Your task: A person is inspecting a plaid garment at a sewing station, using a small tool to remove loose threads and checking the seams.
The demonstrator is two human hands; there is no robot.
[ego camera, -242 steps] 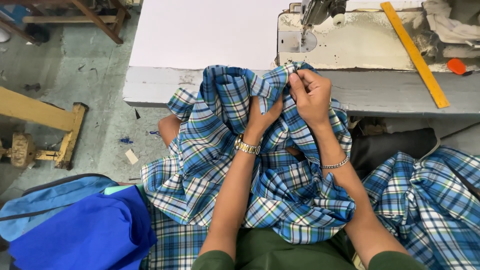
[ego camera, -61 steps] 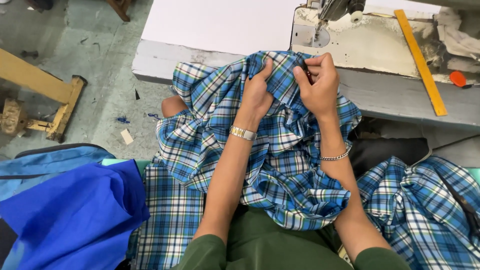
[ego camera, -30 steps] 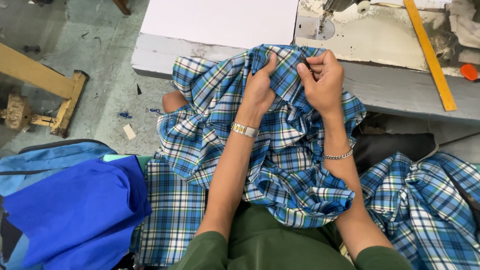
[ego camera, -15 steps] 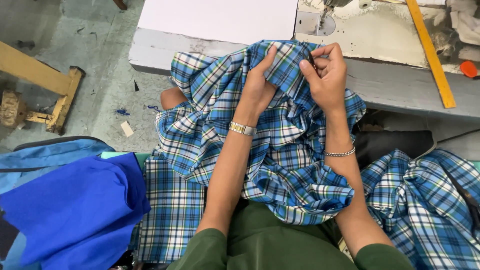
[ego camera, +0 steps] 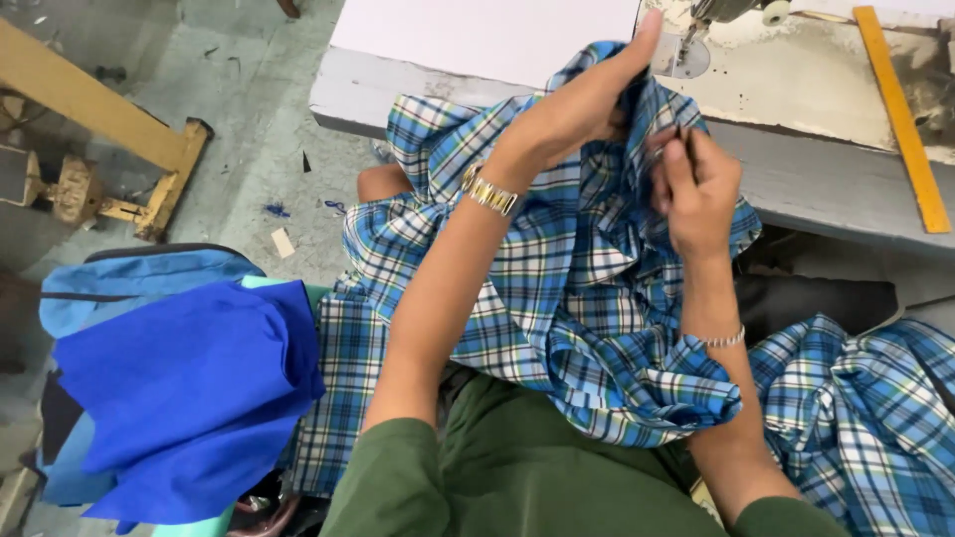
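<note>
Blue folded cloth [ego camera: 189, 398] is piled at the near left. Plaid garment [ego camera: 587, 298] is held up at centre before the sewing table [ego camera: 796, 169], gripped by the left hand [ego camera: 577, 109] and pinched by the right hand [ego camera: 696, 189].

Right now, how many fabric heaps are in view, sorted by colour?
Blue-and-white plaid cloth: 3 (one in both hands, one under the blue pile, one at right)
Solid blue cloth pile: 1
Total: 4
</note>
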